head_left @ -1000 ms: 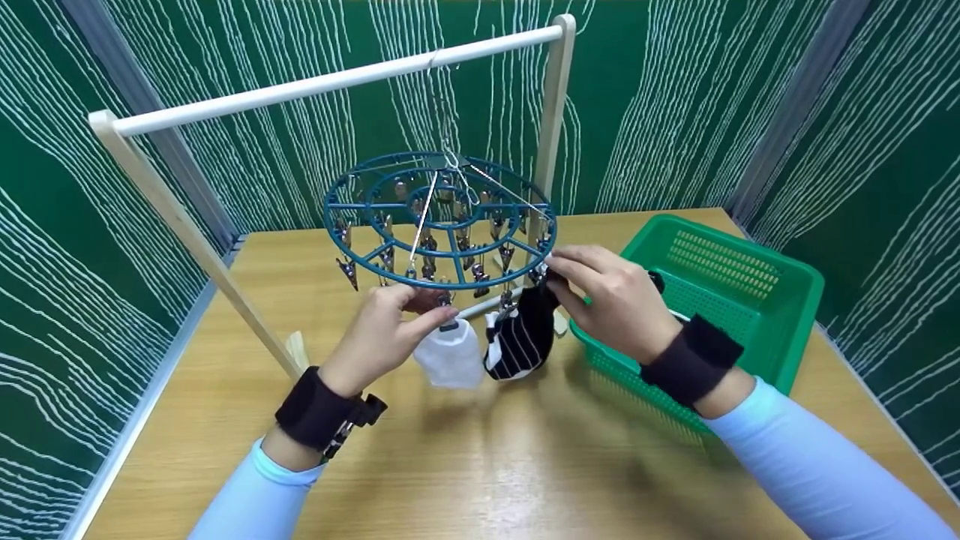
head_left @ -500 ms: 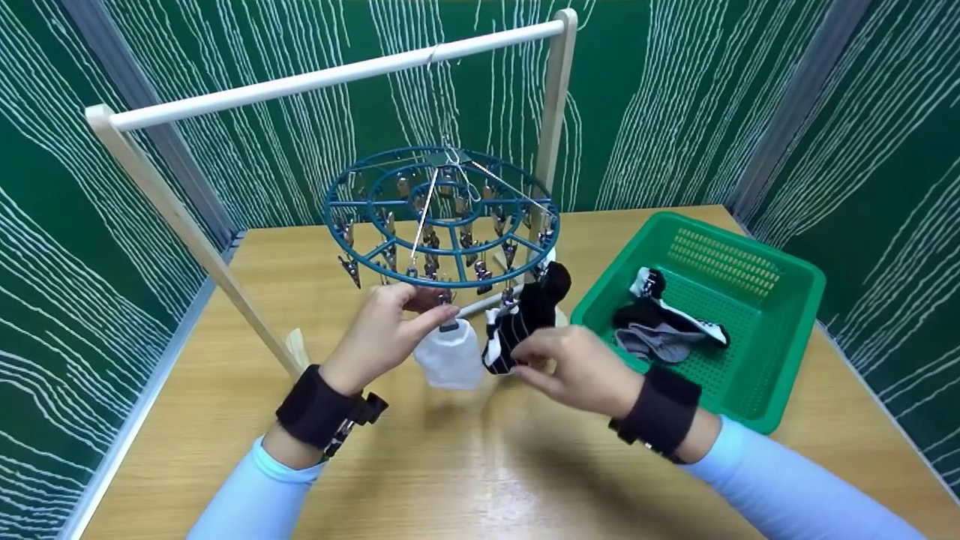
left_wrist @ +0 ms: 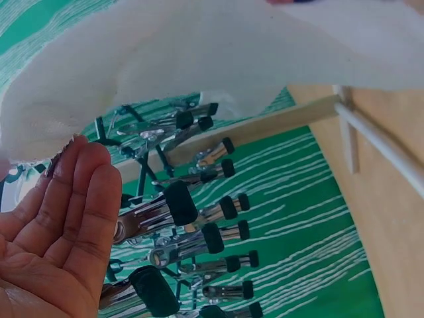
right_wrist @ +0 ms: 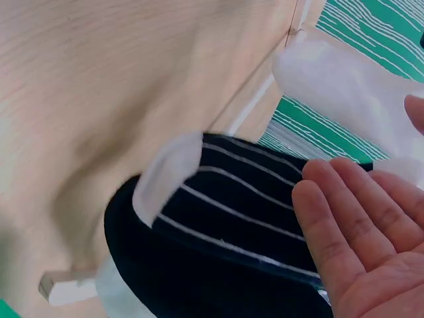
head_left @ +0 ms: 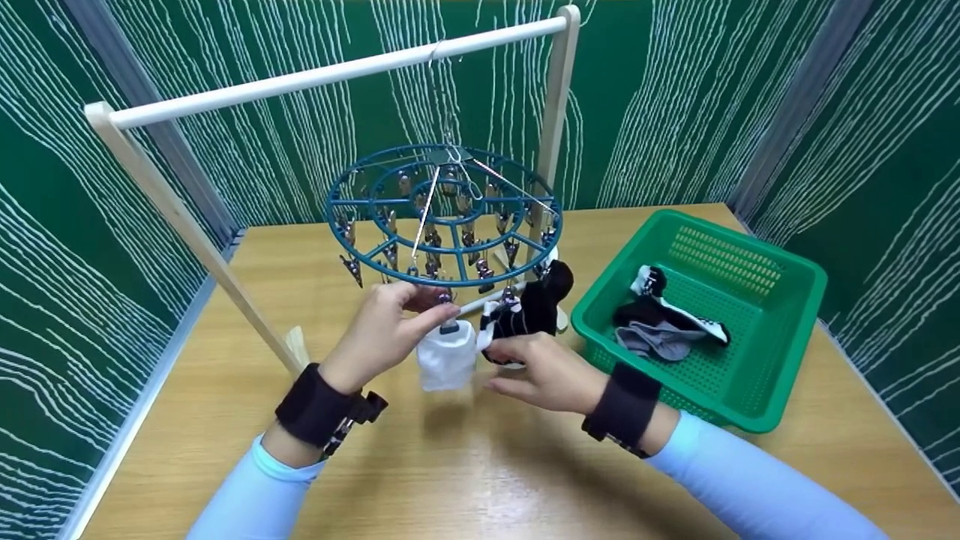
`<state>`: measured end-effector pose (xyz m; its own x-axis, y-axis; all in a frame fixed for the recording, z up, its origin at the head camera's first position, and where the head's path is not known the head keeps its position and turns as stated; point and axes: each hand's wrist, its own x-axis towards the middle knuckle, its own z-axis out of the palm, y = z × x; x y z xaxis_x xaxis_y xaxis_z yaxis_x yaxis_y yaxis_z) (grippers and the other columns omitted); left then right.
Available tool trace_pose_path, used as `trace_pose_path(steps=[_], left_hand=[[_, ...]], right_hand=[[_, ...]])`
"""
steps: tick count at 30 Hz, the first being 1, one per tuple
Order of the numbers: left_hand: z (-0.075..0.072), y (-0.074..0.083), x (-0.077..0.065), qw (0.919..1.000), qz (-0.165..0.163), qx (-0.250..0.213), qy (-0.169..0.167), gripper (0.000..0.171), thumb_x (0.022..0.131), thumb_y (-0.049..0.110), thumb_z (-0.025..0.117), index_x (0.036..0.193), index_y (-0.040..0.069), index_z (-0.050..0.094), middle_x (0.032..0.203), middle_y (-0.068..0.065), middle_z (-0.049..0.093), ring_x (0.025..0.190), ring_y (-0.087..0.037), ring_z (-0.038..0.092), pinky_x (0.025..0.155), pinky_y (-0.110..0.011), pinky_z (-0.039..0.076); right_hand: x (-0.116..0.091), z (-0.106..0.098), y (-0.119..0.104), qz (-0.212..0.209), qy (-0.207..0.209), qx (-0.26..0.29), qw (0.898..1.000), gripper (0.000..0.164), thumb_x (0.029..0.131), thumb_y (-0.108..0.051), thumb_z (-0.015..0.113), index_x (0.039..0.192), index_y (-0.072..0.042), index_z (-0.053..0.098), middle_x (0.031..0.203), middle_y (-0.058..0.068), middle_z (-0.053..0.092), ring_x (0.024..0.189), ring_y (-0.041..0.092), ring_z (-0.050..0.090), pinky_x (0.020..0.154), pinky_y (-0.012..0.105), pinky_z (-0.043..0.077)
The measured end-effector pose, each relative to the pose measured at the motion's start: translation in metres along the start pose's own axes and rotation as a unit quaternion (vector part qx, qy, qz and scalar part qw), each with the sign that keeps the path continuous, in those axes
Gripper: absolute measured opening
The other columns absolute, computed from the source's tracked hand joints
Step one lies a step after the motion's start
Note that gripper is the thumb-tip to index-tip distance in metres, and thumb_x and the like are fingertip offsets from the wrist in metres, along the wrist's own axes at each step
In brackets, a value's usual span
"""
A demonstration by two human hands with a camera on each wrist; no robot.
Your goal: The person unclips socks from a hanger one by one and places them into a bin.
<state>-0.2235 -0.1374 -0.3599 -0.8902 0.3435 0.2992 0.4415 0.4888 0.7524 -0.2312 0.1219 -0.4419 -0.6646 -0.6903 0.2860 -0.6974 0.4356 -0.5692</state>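
Note:
Beneath the near rim of a round blue clip hanger [head_left: 465, 283], my left hand [head_left: 379, 330] pinches a metal clip [head_left: 445, 298] between thumb and fingers. A white sock [head_left: 446, 356] hangs from that clip. In the left wrist view the fingertips lie at the cloth's edge, beside several dark-tipped clips. My right hand [head_left: 551, 375] is by a black sock with white stripes [right_wrist: 245, 199], which hangs from the hanger's right side. Its fingers are extended against the striped cloth in the right wrist view, with the thumb apart. The black sock's toe end partly hides behind this hand.
A wooden stand with a white crossbar [head_left: 337, 73] carries the hanger. On the right of the table [head_left: 420, 480], a green basket [head_left: 795, 330] contains black, white and grey socks [head_left: 660, 341]. Green walls with white lines surround the table.
My right hand has let go at the hanger's right rim and moved down and left to the black sock's lower part. The basket's socks came into view. The left hand has stayed put.

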Motion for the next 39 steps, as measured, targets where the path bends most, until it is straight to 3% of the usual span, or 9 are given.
trace_pose_path(steps=[7, 12, 20, 26, 32, 39], left_hand=[[0.0, -0.001, 0.0, 0.9999, 0.011, 0.011, 0.004, 0.025, 0.104, 0.019, 0.076, 0.117, -0.002, 0.079, 0.112, -0.015, 0.082, 0.105, -0.029, 0.079, 0.099, -0.047, 0.064], [0.0, 0.0, 0.0, 0.9997, 0.021, 0.007, 0.004, 0.026, 0.104, 0.018, 0.075, 0.118, -0.004, 0.078, 0.113, -0.017, 0.082, 0.106, -0.031, 0.079, 0.098, -0.049, 0.065], [0.0, -0.001, 0.001, 0.9997, 0.025, 0.002, 0.005, 0.025, 0.104, 0.018, 0.075, 0.117, -0.002, 0.079, 0.111, -0.016, 0.083, 0.104, -0.03, 0.08, 0.099, -0.048, 0.065], [0.0, 0.0, 0.001, 0.999, 0.04, -0.004, 0.022, 0.022, 0.103, 0.018, 0.076, 0.111, -0.002, 0.081, 0.107, -0.015, 0.083, 0.1, -0.028, 0.08, 0.094, -0.045, 0.066], [0.002, 0.0, 0.001, 0.9983, 0.044, -0.001, 0.038, 0.021, 0.102, 0.018, 0.078, 0.109, -0.001, 0.081, 0.105, -0.014, 0.083, 0.099, -0.027, 0.08, 0.093, -0.046, 0.066], [0.003, -0.001, -0.001, 0.9989, 0.026, 0.009, 0.037, 0.023, 0.101, 0.017, 0.079, 0.112, -0.002, 0.078, 0.106, -0.015, 0.082, 0.099, -0.029, 0.078, 0.095, -0.049, 0.064]], right_hand=[[0.009, 0.013, 0.007, 0.009, 0.029, 0.008, 1.0, 0.036, 0.098, -0.021, 0.083, 0.125, -0.001, 0.071, 0.118, 0.013, 0.079, 0.108, 0.028, 0.077, 0.095, 0.046, 0.065], [0.014, 0.021, 0.011, 0.022, 0.054, 0.031, 0.998, 0.048, 0.094, -0.022, 0.087, 0.132, 0.002, 0.067, 0.127, 0.018, 0.077, 0.114, 0.034, 0.076, 0.098, 0.052, 0.064], [0.019, 0.029, 0.015, 0.031, 0.073, 0.089, 0.993, 0.07, 0.088, -0.022, 0.093, 0.144, 0.003, 0.061, 0.142, 0.019, 0.071, 0.133, 0.035, 0.069, 0.113, 0.052, 0.056], [0.019, 0.037, 0.013, 0.025, 0.056, 0.101, 0.993, 0.043, 0.09, -0.014, 0.09, 0.124, 0.005, 0.072, 0.123, 0.02, 0.079, 0.116, 0.036, 0.078, 0.101, 0.047, 0.064], [0.019, 0.046, 0.012, 0.028, 0.09, 0.119, 0.988, 0.014, 0.096, -0.004, 0.08, 0.104, 0.008, 0.079, 0.1, 0.021, 0.083, 0.088, 0.022, 0.078, 0.079, 0.029, 0.065], [0.018, 0.049, 0.012, 0.024, 0.124, 0.116, 0.985, 0.012, 0.096, 0.0, 0.077, 0.087, 0.008, 0.079, 0.08, 0.016, 0.08, 0.071, 0.004, 0.063, 0.064, 0.02, 0.054]])
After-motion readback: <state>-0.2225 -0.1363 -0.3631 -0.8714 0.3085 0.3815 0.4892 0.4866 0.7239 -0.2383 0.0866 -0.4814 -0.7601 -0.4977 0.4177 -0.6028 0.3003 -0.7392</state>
